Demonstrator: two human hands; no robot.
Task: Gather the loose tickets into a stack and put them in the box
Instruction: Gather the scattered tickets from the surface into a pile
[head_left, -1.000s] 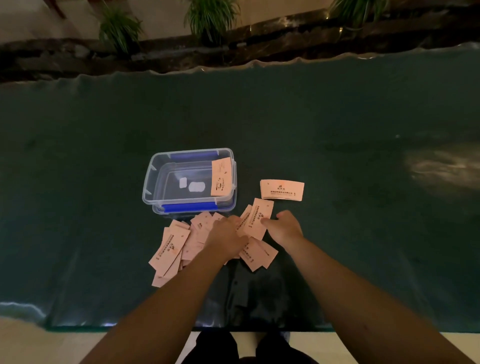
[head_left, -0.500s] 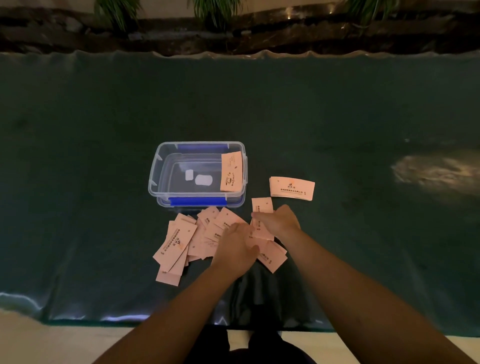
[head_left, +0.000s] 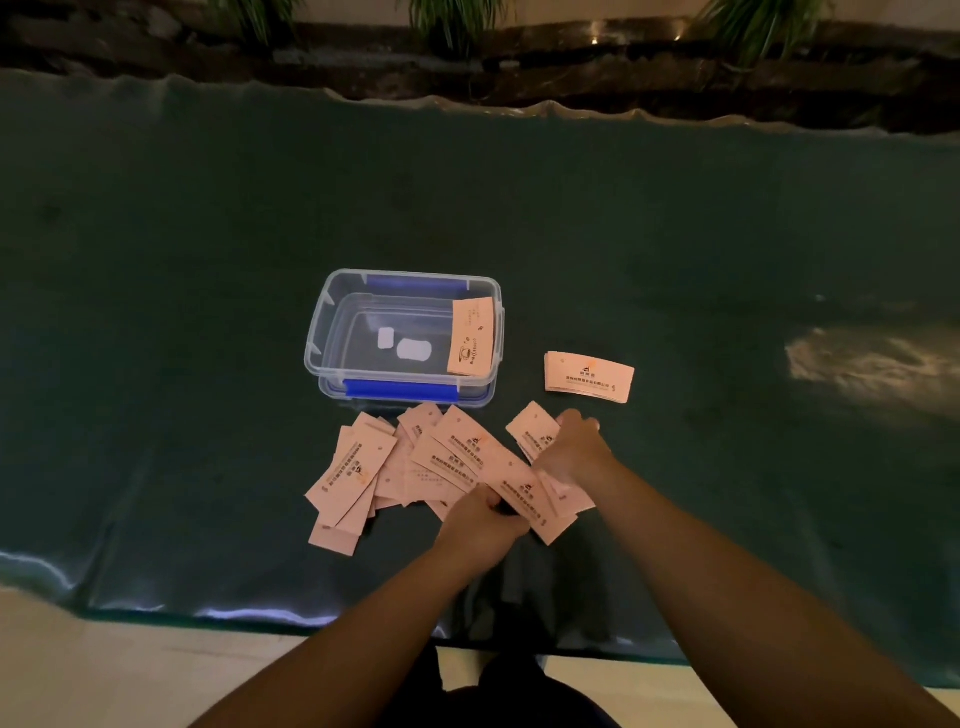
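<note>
A dark green table (head_left: 208, 364) in dim light carries a clear box (head_left: 332, 312) with blue latches, one ticket (head_left: 471, 338) leaning inside its right wall, and a fan of loose pink tickets (head_left: 363, 467) spread just in front of it. A small stack (head_left: 589, 376) lies apart to the box's right. The left hand (head_left: 480, 525) pinches a ticket at the pile's near edge; the right hand (head_left: 571, 447) grips tickets at the pile's right end.
</note>
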